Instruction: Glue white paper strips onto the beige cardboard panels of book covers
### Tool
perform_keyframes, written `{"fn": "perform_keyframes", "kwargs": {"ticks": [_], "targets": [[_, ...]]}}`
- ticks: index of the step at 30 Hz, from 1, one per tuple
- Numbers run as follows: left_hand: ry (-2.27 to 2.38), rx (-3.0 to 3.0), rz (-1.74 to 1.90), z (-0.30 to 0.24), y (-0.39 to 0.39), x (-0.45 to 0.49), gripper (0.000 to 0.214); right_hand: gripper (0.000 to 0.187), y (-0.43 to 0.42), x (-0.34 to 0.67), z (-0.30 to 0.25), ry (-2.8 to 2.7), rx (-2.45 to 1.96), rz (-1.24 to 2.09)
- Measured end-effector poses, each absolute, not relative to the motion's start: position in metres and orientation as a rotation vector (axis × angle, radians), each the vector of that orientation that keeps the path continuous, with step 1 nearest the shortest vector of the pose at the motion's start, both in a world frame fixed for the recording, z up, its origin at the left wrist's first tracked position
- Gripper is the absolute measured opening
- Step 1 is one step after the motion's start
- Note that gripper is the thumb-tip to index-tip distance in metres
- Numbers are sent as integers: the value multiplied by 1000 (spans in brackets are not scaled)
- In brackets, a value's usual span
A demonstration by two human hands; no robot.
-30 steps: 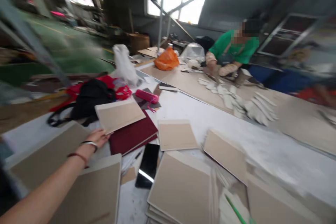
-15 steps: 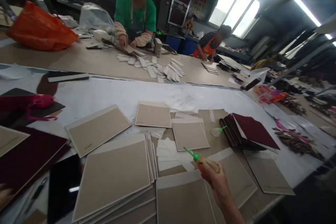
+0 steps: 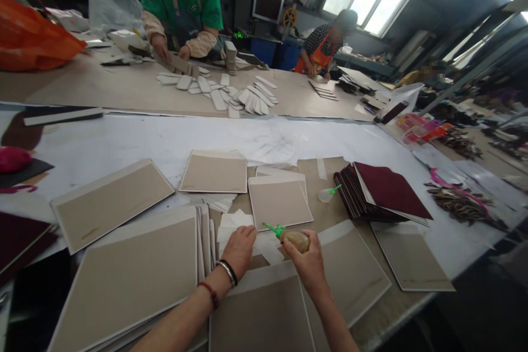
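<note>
Right hand gripping glue bottle; left hand lying flat, pressing paper slips; best squeezing gently, holding slips pinned

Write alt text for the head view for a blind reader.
A person's right hand holds a green-nozzled squeeze bottle while the left hand rests on white paper pieces, among tan boards on a long table. Two other people work at its far side.
</note>
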State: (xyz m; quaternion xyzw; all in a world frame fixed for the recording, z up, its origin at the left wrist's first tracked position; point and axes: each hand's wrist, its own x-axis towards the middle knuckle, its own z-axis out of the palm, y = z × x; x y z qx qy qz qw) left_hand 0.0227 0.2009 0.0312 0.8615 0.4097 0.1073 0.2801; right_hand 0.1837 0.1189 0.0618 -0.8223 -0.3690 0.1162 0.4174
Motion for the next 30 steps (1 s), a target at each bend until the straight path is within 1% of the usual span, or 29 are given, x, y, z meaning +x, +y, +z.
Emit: {"fn": "perform_keyframes", "kwargs": {"ticks": [10, 30], "targets": [[1093, 2465, 67, 22, 206, 30, 45, 34, 119, 187, 58, -1027, -2086, 333], [1097, 2528, -14, 22, 202, 29, 54, 31, 105, 250, 60, -1087, -2231, -119]]}}
